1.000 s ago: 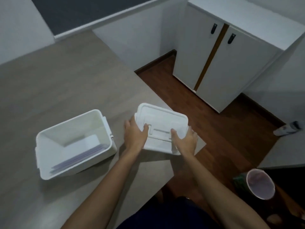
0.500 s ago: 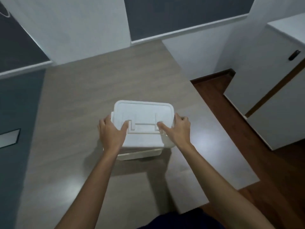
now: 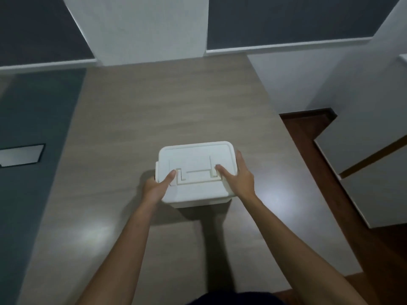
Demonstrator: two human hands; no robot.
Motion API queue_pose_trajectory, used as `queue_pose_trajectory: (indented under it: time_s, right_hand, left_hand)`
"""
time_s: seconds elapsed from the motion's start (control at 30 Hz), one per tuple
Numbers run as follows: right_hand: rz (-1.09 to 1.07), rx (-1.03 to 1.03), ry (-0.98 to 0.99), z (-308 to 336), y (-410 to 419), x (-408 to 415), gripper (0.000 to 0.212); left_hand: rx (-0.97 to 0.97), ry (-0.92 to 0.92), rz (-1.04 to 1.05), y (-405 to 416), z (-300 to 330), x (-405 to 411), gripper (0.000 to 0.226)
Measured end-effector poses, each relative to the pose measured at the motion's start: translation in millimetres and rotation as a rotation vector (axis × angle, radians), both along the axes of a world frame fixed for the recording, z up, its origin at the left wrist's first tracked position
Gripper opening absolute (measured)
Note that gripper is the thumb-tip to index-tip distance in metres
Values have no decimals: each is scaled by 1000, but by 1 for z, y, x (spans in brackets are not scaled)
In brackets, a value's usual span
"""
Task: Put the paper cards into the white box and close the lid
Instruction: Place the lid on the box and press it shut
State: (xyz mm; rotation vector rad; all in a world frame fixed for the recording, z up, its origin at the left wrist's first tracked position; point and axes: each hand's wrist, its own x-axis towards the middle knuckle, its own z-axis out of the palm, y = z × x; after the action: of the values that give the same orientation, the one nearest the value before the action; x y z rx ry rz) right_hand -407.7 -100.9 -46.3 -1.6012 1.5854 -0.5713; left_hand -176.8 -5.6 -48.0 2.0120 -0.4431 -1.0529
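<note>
White box (image 3: pixel 196 202), lid (image 3: pixel 195 166) seated, on surface (image 3: pixel 176 111). Left hand (image 3: pixel 157 186) at 9 o'clock, right hand (image 3: pixel 239 177) at 3 o'clock, both clamped on lid edges.

Lid (image 3: pixel 196 168) now seated on box (image 3: pixel 199 201)

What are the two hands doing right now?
Left hand: gripping the left side of the white box, thumb on its lid.
Right hand: gripping the right side, thumb on the lid.
</note>
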Motion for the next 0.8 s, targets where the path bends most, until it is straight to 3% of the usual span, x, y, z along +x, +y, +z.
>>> queue_pose_trajectory:
  time_s: [0.1, 0.23, 0.3, 0.43, 0.63, 0.8]
  right_hand:
    - [-122, 170, -35, -4, -7, 15, 107]
    - [-267, 267, -139, -4, -12, 37, 74]
    - [-305, 270, -184, -6, -14, 48, 72]
    - [-348, 90, -145, -7, -11, 55, 88]
    - [-228, -232, -42, -6, -8, 56, 62]
    - [-227, -300, 5, -11, -9, 58, 59]
  left_hand:
    - [-11, 19, 67, 7, 1, 7, 56]
    - [-69, -113, 151, 6, 4, 20, 58]
    - [-87, -268, 173, 2, 6, 22, 59]
    - [-179, -366, 198, 2, 3, 16, 54]
    - [-196, -496, 187, 1, -9, 16, 51]
    - [-176, -595, 161, -1, -22, 19, 58]
